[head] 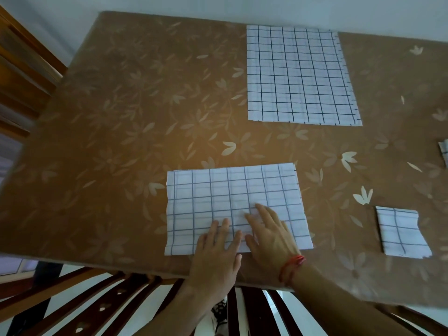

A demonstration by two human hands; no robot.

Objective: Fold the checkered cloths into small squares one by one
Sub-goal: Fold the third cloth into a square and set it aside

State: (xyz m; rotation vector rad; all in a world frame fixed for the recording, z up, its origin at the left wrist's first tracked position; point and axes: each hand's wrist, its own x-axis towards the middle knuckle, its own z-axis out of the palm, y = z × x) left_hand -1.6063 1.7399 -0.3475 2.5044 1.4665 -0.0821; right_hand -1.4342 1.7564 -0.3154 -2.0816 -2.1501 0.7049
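- The cloth (232, 207) being folded lies as a wide rectangle by the near edge of the table (121, 117). Its layered right edge suggests it is already doubled.
- The left hand (215, 251) and right hand (269, 236) lie side by side on its near half, flat and pressing with straight fingers. Neither has a grip on anything.
- A larger far cloth (298, 73) sits well apart at the table's back, and a finished square (402, 234) lies to the right.
- Risk: the cloth sits close to the table's near edge. A smoothing stroke pulled towards the body could drag its hem over the side.
- Risk: both hands press near the middle, so the corners are free. The layers could creep apart and the next fold would come out skewed. The left edge already looks wavy.
- Risk: the table's cover looks smooth. A hard sideways push may slide the whole cloth instead of flattening it.
- Hidden: the hands cover the near middle, so any wrinkle or crease there cannot be seen.
- I cannot tell how many layers the cloth has, nor whether the far cloth is one sheet or a pile.
- A checkered scrap (443, 154) is cut off at the right border, and the picture's margins are blurred.
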